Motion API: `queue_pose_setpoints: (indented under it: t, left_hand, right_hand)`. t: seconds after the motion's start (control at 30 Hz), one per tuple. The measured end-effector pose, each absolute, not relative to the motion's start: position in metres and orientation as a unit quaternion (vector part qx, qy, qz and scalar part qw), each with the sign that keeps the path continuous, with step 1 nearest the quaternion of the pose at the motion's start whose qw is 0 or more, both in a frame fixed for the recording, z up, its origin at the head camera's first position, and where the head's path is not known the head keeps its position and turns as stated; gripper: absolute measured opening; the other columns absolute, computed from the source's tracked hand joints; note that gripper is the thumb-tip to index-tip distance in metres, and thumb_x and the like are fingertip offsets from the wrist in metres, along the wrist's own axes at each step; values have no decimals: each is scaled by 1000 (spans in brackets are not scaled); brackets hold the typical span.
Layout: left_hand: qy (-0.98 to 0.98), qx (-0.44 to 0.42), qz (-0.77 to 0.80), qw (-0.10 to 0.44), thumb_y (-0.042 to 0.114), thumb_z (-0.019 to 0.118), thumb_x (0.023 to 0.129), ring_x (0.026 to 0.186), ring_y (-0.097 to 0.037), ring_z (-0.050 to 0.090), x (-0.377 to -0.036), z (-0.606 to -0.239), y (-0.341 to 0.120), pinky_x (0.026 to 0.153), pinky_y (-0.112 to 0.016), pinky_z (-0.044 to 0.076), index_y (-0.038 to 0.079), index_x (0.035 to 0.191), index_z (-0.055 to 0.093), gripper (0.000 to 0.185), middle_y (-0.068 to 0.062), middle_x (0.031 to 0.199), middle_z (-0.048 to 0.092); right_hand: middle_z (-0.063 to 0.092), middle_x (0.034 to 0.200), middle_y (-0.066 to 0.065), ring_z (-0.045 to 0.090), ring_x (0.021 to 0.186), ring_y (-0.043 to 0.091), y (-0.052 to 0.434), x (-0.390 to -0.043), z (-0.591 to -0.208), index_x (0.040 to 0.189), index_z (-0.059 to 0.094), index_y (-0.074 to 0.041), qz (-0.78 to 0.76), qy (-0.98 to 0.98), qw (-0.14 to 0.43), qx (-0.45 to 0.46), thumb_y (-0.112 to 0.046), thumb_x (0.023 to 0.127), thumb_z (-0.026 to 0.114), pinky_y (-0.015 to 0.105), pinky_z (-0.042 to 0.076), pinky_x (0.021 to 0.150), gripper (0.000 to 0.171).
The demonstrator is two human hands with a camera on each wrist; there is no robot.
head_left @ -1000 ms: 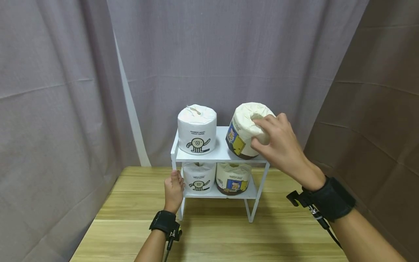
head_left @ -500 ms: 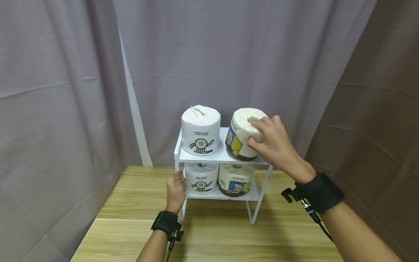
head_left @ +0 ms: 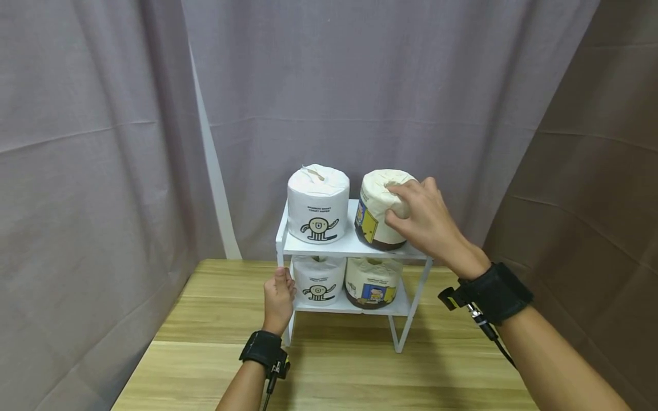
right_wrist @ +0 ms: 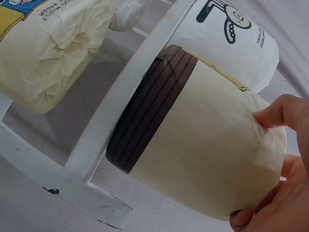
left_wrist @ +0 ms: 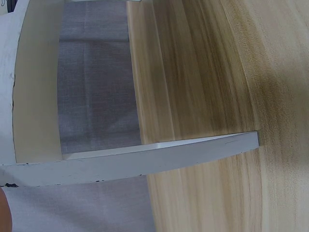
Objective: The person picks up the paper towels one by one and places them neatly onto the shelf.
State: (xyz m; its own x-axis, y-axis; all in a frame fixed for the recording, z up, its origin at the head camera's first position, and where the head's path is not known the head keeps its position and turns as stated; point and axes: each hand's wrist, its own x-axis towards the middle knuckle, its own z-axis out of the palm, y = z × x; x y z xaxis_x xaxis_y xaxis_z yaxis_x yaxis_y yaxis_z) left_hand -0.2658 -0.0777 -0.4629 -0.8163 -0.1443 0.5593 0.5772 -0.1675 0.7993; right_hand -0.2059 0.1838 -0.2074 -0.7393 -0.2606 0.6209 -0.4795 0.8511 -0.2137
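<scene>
My right hand (head_left: 429,220) pinches a cream toilet paper roll (head_left: 382,200) by its upper edge, a finger at the core hole and the thumb on the side. In the right wrist view the brown base of this cream roll (right_wrist: 207,130) stands right at the shelf board. To its left on the same board is a white toilet paper roll (head_left: 317,200) printed with a cartoon figure. My left hand (head_left: 279,297) grips the left front leg of the white two-tier shelf rack (head_left: 339,248); in the left wrist view only a bit of that hand (left_wrist: 4,212) shows beside the frame.
On the lower tier sit another white roll (head_left: 319,279) and another cream roll (head_left: 374,282), side by side. The rack stands on a wooden table (head_left: 349,377). Grey curtains (head_left: 380,85) hang behind and at the left, a brown one (head_left: 581,200) at the right.
The cream roll in my right hand has come down onto the upper tier and straightened from a tilt, shifting toward the white roll. My left hand keeps its grip on the rack.
</scene>
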Motion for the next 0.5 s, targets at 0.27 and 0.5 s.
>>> queue_pose_setpoints:
  t: [0.27, 0.5]
  left_hand:
    - [-595, -179, -743, 249, 44, 33, 116, 46, -1, 28, -264, -462, -78, 47, -16, 24, -5, 68, 35, 69, 11, 55, 32]
    - [-596, -180, -738, 259, 53, 33, 114, 45, -1, 27, -265, -464, -76, 47, -17, 23, -3, 65, 32, 75, 12, 53, 31]
  right_hand:
    - [67, 124, 27, 41, 99, 38, 182, -209, -202, 134, 67, 5, 171, -926, 274, 197, -9, 89, 69, 46, 30, 83, 46]
    - [62, 127, 27, 39, 105, 39, 183, -209, -201, 139, 63, 4, 147, -934, 254, 202, -14, 94, 67, 51, 31, 87, 48]
